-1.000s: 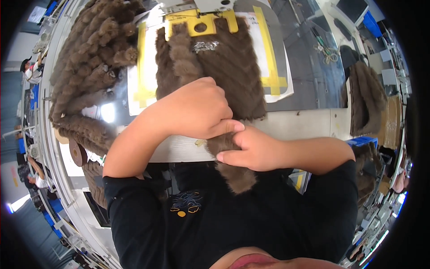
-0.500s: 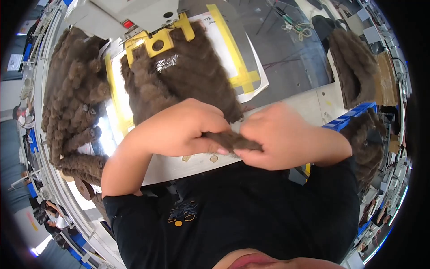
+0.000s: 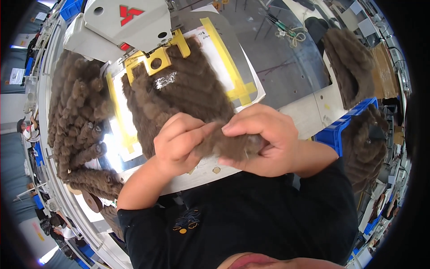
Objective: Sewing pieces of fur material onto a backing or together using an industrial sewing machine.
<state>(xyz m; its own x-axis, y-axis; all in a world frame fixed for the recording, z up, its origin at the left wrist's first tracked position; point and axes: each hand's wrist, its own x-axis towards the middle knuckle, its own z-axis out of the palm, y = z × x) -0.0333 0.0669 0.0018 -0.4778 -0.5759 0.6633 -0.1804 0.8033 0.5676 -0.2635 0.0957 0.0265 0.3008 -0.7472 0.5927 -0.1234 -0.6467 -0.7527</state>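
Note:
A brown ridged fur piece [image 3: 179,98] lies on the machine bed, its far end under a yellow clamp frame [image 3: 154,60] below the white machine head [image 3: 125,22]. My left hand [image 3: 177,143] pinches the near edge of the fur from the left. My right hand [image 3: 264,139] grips the same near edge from the right, fingers curled over a bunched part of it. Both hands meet above the table's front edge.
A heap of similar brown fur pieces [image 3: 78,130] lies at the left of the table. More fur [image 3: 349,67] rests at the right, and another bundle sits in a blue bin [image 3: 340,130]. Yellow tape [image 3: 226,62] marks the bed. People work far left.
My view has swung, so the machine head now shows at top left. My right hand has risen from the table edge and closed over the fur's near end beside my left hand.

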